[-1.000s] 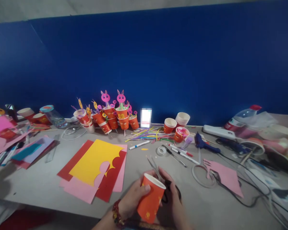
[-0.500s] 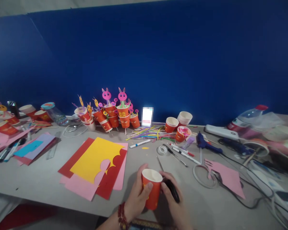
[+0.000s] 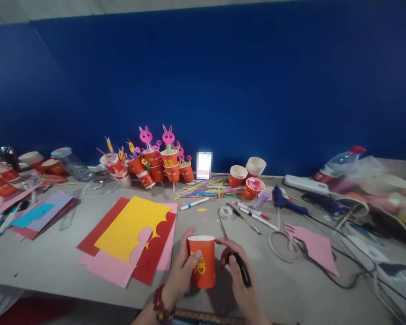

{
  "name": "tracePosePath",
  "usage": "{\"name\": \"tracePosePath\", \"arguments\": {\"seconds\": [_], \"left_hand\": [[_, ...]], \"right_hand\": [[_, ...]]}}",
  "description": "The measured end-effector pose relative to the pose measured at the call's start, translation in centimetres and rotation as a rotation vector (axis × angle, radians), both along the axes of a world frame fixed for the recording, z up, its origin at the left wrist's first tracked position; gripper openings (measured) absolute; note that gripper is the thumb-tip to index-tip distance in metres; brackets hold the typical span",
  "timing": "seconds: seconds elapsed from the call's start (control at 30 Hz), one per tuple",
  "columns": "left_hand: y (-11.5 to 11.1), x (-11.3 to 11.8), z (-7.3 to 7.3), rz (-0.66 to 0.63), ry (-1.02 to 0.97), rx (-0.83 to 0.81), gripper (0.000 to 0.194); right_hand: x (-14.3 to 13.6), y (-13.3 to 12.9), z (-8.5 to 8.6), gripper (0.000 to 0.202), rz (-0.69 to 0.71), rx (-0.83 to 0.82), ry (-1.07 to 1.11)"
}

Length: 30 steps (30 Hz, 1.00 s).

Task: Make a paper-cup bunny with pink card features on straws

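Observation:
An orange-red paper cup (image 3: 203,266) with yellow print stands upright, rim up, at the lower middle, and my left hand (image 3: 182,271) is wrapped round its left side with the thumb on its front. Black-handled scissors (image 3: 242,269) rest in my right hand (image 3: 238,266), whose fingers close round the handles just right of the cup. The thin metal blades point up and away, past the cup's rim. One right fingertip reaches close to the rim; whether it touches is hard to tell.
Yellow paper (image 3: 130,225) lies on red and pink sheets at left. Decorated cups (image 3: 171,174), thin coloured sticks (image 3: 203,188) and plain cups (image 3: 238,176) line the back. Tape (image 3: 225,211), markers (image 3: 257,214), a glue gun (image 3: 287,202) and cables lie at right.
The cup has tipped more upright, so its inside hardly shows and its yellow print is visible. My right hand has drawn slightly away from it with the scissors. The whole view has shifted slightly.

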<state>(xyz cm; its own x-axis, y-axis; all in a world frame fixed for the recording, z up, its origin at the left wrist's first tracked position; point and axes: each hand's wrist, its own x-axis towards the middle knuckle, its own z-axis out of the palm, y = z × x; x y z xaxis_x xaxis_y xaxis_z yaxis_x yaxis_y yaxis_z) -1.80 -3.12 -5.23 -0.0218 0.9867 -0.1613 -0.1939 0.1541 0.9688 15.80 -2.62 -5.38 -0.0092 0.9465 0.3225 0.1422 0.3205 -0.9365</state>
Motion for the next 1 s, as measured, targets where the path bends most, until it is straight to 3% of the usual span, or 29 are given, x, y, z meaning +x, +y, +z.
{"name": "tracePosePath", "arguments": {"seconds": [0.17,0.3,0.47,0.53,0.7,0.9,1.0], "left_hand": [[0.0,-0.6,0.0,0.023,0.011,0.029,0.055],[0.2,-0.6,0.0,0.051,-0.229,0.031,0.062],[0.3,-0.1,0.3,-0.112,-0.625,-0.090,0.071],[0.3,-0.1,0.3,-0.147,-0.674,-0.072,0.070],[0.8,-0.1,0.7,-0.168,-0.742,-0.139,0.046],[1.1,0.1,1.2,-0.237,-0.906,-0.109,0.054],[1.3,-0.2,1.1,-0.282,-0.936,-0.168,0.053]], "right_hand": [[-0.3,-0.3,0.4,0.020,0.051,-0.074,0.122],[-0.2,0.0,0.9,0.029,0.077,-0.066,0.279],[-0.4,0.4,1.6,0.051,0.051,-0.104,0.281],[-0.4,0.3,1.6,0.051,0.039,-0.180,0.275],[0.6,0.1,1.5,0.030,-0.043,-0.242,0.365],[0.5,-0.2,2.5,0.033,0.014,-0.224,0.286],[0.2,-0.5,2.5,0.032,0.067,-0.224,0.274]]}}
